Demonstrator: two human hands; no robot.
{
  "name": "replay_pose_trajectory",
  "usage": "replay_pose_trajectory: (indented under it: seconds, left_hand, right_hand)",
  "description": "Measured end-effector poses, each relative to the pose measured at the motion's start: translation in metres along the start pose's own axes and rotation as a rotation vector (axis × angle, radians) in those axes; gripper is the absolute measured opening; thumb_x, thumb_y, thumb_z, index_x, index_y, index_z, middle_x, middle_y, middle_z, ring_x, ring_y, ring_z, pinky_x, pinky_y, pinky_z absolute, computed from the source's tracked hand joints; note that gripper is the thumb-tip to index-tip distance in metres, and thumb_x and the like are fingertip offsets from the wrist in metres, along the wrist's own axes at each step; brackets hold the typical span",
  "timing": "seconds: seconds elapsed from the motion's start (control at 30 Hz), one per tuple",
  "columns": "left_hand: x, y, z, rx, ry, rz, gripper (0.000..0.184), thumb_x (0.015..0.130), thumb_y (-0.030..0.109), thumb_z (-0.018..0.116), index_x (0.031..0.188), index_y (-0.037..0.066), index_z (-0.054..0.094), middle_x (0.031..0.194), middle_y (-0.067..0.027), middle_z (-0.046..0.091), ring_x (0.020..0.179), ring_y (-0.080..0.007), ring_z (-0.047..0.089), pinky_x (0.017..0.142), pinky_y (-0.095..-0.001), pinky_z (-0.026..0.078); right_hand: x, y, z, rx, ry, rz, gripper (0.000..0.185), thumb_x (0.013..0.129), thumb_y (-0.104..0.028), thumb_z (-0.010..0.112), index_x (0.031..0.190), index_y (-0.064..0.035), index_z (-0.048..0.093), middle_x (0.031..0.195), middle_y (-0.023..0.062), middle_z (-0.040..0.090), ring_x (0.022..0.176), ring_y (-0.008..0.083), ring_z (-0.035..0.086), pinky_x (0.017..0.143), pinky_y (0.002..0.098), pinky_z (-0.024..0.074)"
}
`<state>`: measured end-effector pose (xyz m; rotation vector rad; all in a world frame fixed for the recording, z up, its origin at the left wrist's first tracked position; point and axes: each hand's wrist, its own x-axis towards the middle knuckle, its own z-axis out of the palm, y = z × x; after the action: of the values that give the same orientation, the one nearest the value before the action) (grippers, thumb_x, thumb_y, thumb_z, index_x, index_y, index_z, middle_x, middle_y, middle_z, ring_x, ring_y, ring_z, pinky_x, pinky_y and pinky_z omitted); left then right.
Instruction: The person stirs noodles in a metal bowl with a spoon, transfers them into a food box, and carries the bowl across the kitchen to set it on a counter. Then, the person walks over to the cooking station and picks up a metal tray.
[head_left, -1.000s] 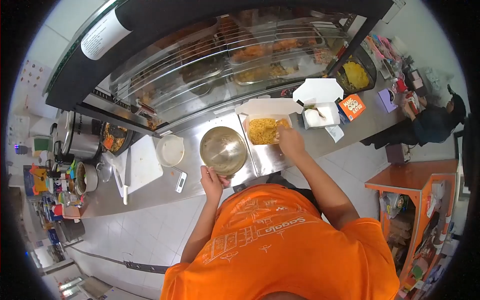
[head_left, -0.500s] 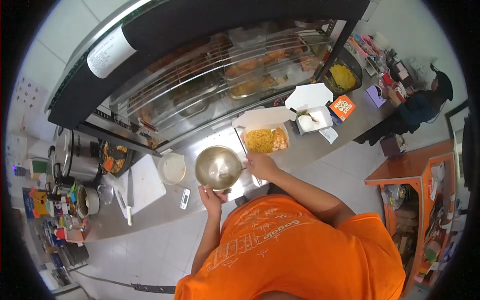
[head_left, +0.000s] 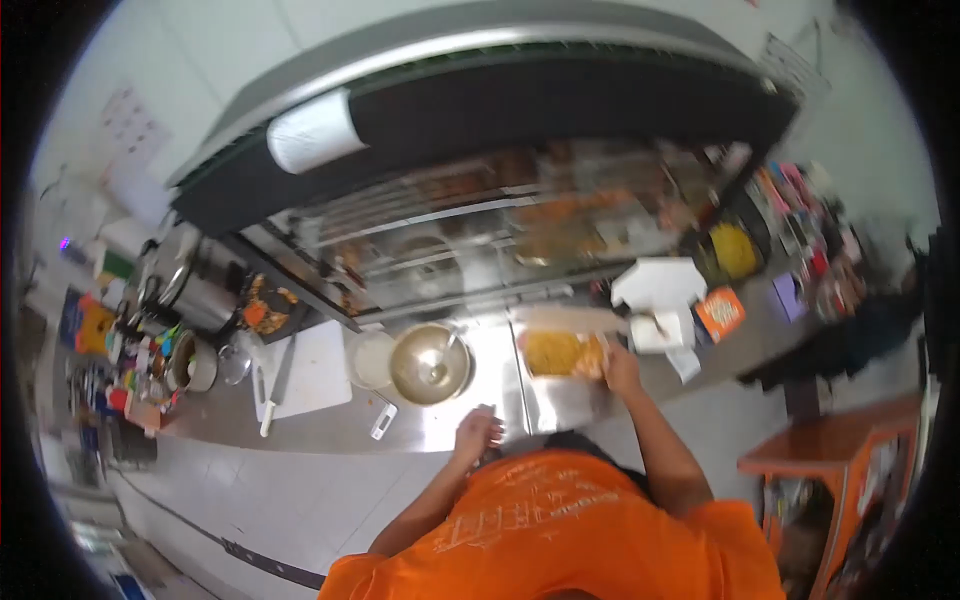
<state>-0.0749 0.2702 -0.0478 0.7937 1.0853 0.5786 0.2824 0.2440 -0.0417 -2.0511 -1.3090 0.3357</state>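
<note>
A white takeaway food box (head_left: 600, 320) stands with its lid raised on the steel counter, yellow rice (head_left: 552, 353) and orange-brown food pieces (head_left: 592, 356) inside. At the right end of this box, my right hand (head_left: 622, 370) grips its side; the fingertips are partly hidden. My left hand (head_left: 478, 432) hovers by the counter's front edge, fingers loosely bent and apart, with no object visible in it. Up and to the left of it rests a metal mixing bowl (head_left: 402, 380) with a spoon (head_left: 442, 358) inside, touched by neither hand.
A glass food display (head_left: 480, 215) rises behind the counter. Left are a pale tub (head_left: 371, 362), a digital thermometer (head_left: 383, 422), a cutting board (head_left: 318, 375), a knife (head_left: 280, 388) and a cooker (head_left: 195, 280). Another open box (head_left: 660, 285) and an orange carton (head_left: 720, 312) stand right, near another person (head_left: 860, 335).
Both hands have let go of the mixing bowl, which now sits on the counter. My right hand has moved right to the food box; my left hand has drawn back. The camera view has shifted.
</note>
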Motion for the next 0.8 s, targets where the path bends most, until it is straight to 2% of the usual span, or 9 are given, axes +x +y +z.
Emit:
replay_pose_trajectory:
  seconds: [0.07,0.2,0.3,0.4,0.53,0.6,0.67,0.73,0.8]
  left_hand:
    - [0.045,-0.027,0.022,0.029,-0.018,0.208,0.024,0.097,0.027,0.058,0.106,0.005,0.058,0.087,-0.0070,0.066,0.072,-0.0106,0.061,0.058,-0.0239,0.050]
    - [0.090,0.007,0.066,0.280,0.166,0.293,0.022,0.096,0.021,0.056,0.107,0.004,0.062,0.088,-0.0069,0.066,0.071,-0.0104,0.061,0.059,-0.0249,0.048]
    - [0.112,0.021,0.080,0.295,0.098,0.169,0.022,0.094,0.022,0.057,0.094,0.003,0.067,0.073,-0.0059,0.067,0.061,-0.0132,0.062,0.057,-0.0275,0.050]
    - [0.116,0.026,0.090,0.502,0.077,0.128,0.022,0.093,0.024,0.060,0.091,0.004,0.067,0.067,-0.0058,0.065,0.061,-0.0133,0.064,0.057,-0.0281,0.051]
    - [0.123,0.013,0.096,0.440,0.088,0.096,0.021,0.089,0.025,0.068,0.084,0.006,0.060,0.065,-0.0069,0.065,0.060,-0.0134,0.065,0.055,-0.0280,0.052]
    - [0.125,0.012,0.094,0.440,0.089,0.133,0.022,0.089,0.024,0.069,0.084,0.006,0.058,0.070,-0.0087,0.066,0.062,-0.0153,0.066,0.056,-0.0292,0.055]
    - [0.125,0.017,0.090,0.093,0.087,0.106,0.020,0.091,0.022,0.067,0.087,0.005,0.058,0.076,-0.0107,0.067,0.065,-0.0183,0.068,0.059,-0.0312,0.058]
    - [0.107,0.044,0.093,0.134,0.078,0.032,0.017,0.092,0.020,0.065,0.090,0.004,0.059,0.082,-0.0125,0.067,0.067,-0.0201,0.069,0.061,-0.0332,0.060]
    - [0.097,0.050,0.096,0.229,0.007,-0.178,0.013,0.092,0.014,0.061,0.101,0.003,0.061,0.093,-0.0110,0.068,0.083,-0.0191,0.068,0.076,-0.0311,0.059]
  right_hand:
    - [-0.007,-0.010,-0.017,-0.002,-0.013,0.015,0.028,0.087,-0.009,0.051,0.112,-0.0072,0.064,0.093,0.0257,0.065,0.088,0.0451,0.063,0.074,0.0518,0.0491]
    - [-0.012,0.007,-0.034,-0.089,-0.169,0.072,0.027,0.088,-0.007,0.049,0.111,-0.0043,0.063,0.093,0.0279,0.065,0.087,0.0454,0.062,0.075,0.0516,0.0491]
    - [-0.007,0.033,-0.025,-0.094,-0.182,-0.005,0.024,0.089,-0.009,0.049,0.108,-0.0037,0.063,0.089,0.0280,0.065,0.085,0.0450,0.063,0.074,0.0521,0.0491]
    - [-0.004,0.041,-0.020,-0.113,-0.251,-0.027,0.021,0.089,-0.010,0.051,0.106,-0.0036,0.061,0.086,0.0269,0.065,0.083,0.0444,0.063,0.072,0.0528,0.0488]
    - [0.003,0.038,-0.024,-0.080,-0.311,0.012,0.022,0.088,-0.013,0.057,0.108,-0.0051,0.060,0.089,0.0244,0.066,0.085,0.0438,0.064,0.072,0.0523,0.0491]
    - [0.003,0.042,-0.024,-0.072,-0.331,-0.004,0.023,0.089,-0.013,0.057,0.110,-0.0056,0.060,0.090,0.0240,0.066,0.086,0.0435,0.064,0.074,0.0523,0.0491]
    - [0.005,0.044,-0.027,-0.037,-0.344,-0.015,0.024,0.089,-0.012,0.057,0.111,-0.0055,0.059,0.090,0.0240,0.066,0.086,0.0437,0.064,0.075,0.0524,0.0490]
    - [0.005,0.045,-0.025,-0.002,-0.358,-0.017,0.024,0.089,-0.012,0.056,0.112,-0.0054,0.059,0.090,0.0240,0.066,0.087,0.0439,0.064,0.075,0.0526,0.0489]
    - [0.007,0.045,-0.025,-0.051,-0.376,-0.042,0.024,0.089,-0.011,0.056,0.112,-0.0048,0.059,0.092,0.0239,0.066,0.087,0.0444,0.063,0.076,0.0527,0.0490]
